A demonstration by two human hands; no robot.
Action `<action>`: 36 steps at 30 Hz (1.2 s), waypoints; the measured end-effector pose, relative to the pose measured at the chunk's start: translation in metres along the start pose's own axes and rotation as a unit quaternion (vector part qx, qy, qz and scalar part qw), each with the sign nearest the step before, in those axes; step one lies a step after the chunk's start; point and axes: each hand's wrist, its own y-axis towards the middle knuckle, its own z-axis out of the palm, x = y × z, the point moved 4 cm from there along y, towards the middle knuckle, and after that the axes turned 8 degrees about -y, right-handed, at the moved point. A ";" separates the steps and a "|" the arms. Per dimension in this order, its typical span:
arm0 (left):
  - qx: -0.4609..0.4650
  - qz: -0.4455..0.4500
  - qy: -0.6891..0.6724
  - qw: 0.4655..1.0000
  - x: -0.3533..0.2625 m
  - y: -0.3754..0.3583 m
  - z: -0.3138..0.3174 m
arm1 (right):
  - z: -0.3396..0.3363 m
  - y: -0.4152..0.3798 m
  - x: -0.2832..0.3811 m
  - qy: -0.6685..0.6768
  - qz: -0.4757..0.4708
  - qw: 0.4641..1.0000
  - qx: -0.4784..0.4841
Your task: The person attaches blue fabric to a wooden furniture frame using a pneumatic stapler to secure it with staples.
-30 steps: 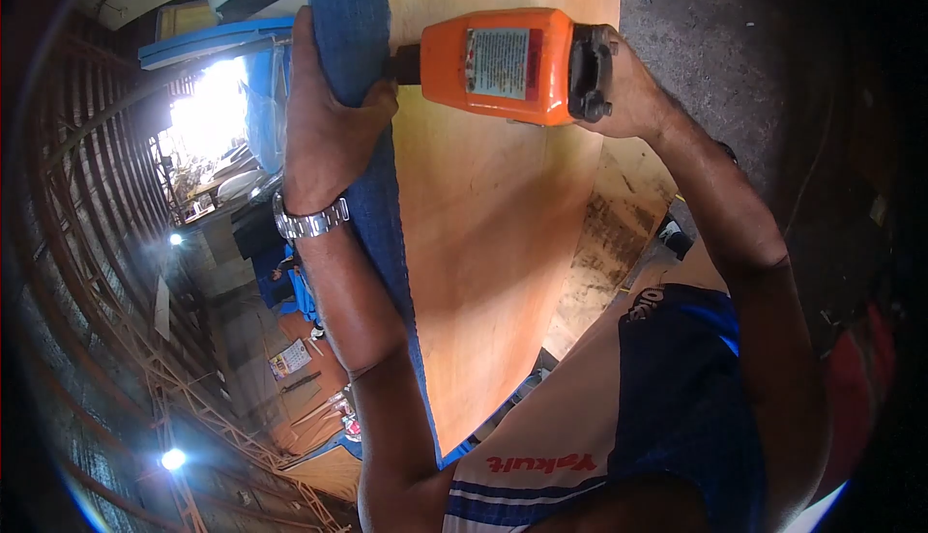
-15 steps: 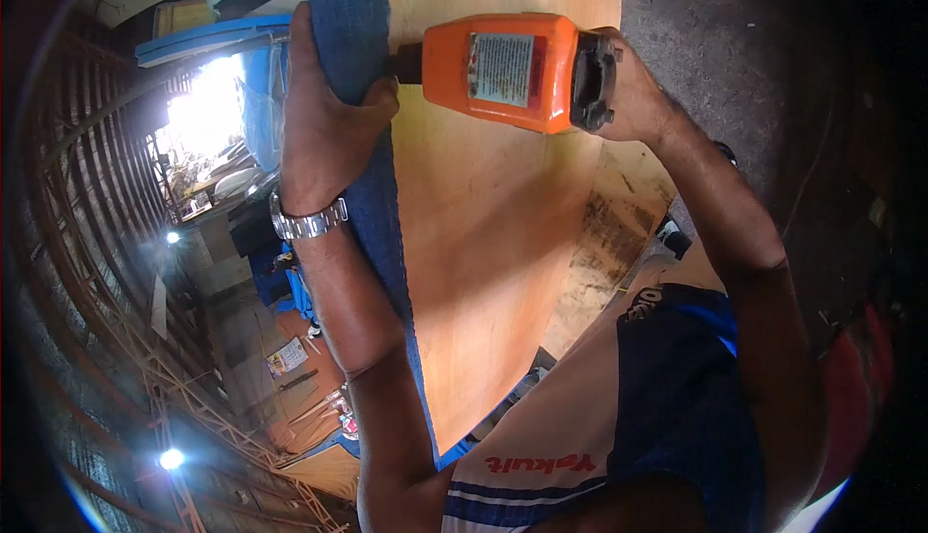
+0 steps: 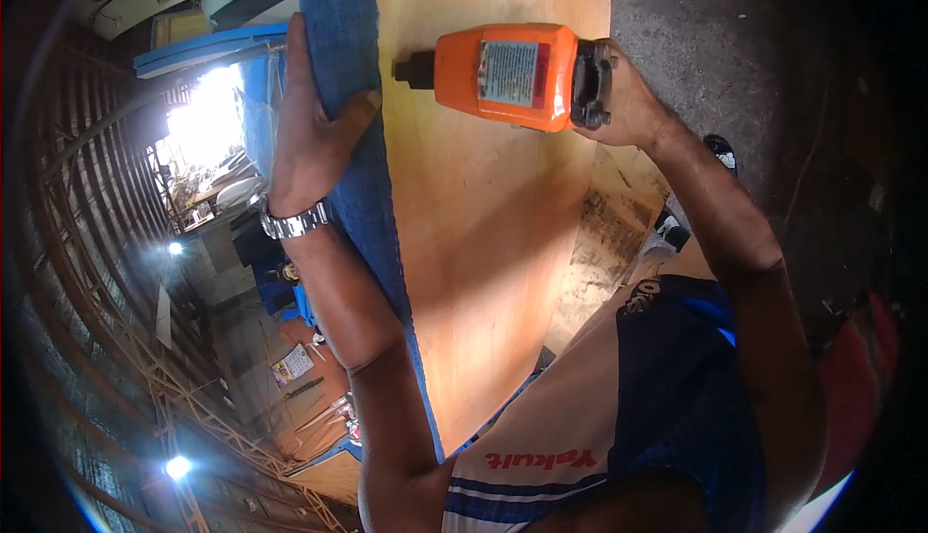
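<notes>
A wooden panel [image 3: 488, 282] carries blue fabric [image 3: 354, 180] along its left edge. Over the panel, an orange staple gun [image 3: 507, 79] is gripped in the right hand [image 3: 633, 100]; the left hand [image 3: 311, 151] rests against the fabric, thumb spread from the extended forefinger.

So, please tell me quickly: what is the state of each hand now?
Left hand: open, thumb spread, on the blue fabric.
Right hand: closed, holding the orange tool.

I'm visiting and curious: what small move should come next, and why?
Probably bring the orange tool toward the blue fabric: its nose points that way but shows over bare wood, while the left hand lies on the fabric.
</notes>
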 end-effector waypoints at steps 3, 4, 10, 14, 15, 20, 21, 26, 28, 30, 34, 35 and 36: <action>-0.033 0.058 0.133 0.989 -0.005 0.000 0.005 | 0.001 0.004 0.004 0.049 0.019 0.999 0.000; -0.029 0.054 0.128 0.990 -0.007 0.001 0.006 | 0.001 0.005 0.006 0.054 0.019 0.998 0.002; -0.009 0.070 0.116 0.991 0.003 0.003 -0.001 | -0.002 0.016 0.021 0.028 0.039 0.999 0.008; 0.001 0.081 0.124 0.989 0.004 0.001 -0.004 | 0.000 0.016 0.019 -0.014 0.041 0.999 0.028; 0.004 0.083 0.126 0.989 0.003 0.001 -0.004 | 0.000 0.018 0.022 0.004 0.032 0.999 0.021; 0.003 0.086 0.123 0.989 0.001 -0.001 -0.002 | 0.007 0.015 0.014 0.069 0.054 0.995 0.039; 0.003 0.087 0.114 0.990 0.000 -0.002 -0.003 | 0.006 0.016 0.016 0.036 0.028 0.999 0.028; -0.004 -0.014 -0.065 0.998 0.014 -0.002 -0.015 | 0.012 0.011 -0.004 0.084 0.080 0.993 0.031; -0.022 -0.064 -0.163 0.984 0.023 -0.001 -0.021 | 0.009 0.011 0.004 0.051 0.059 0.997 0.027; -0.046 -0.078 -0.201 0.975 0.030 0.003 -0.019 | 0.007 0.009 0.004 0.051 0.045 0.997 0.022; -0.070 -0.057 -0.120 0.989 0.036 0.010 -0.014 | 0.004 0.003 0.011 0.081 0.026 0.996 0.006; -0.070 -0.057 -0.101 0.991 0.037 0.010 -0.012 | 0.004 0.001 0.013 0.067 0.022 0.997 0.009; -0.073 -0.056 -0.086 0.992 0.036 0.010 -0.012 | 0.003 -0.001 0.015 0.052 0.017 0.998 0.012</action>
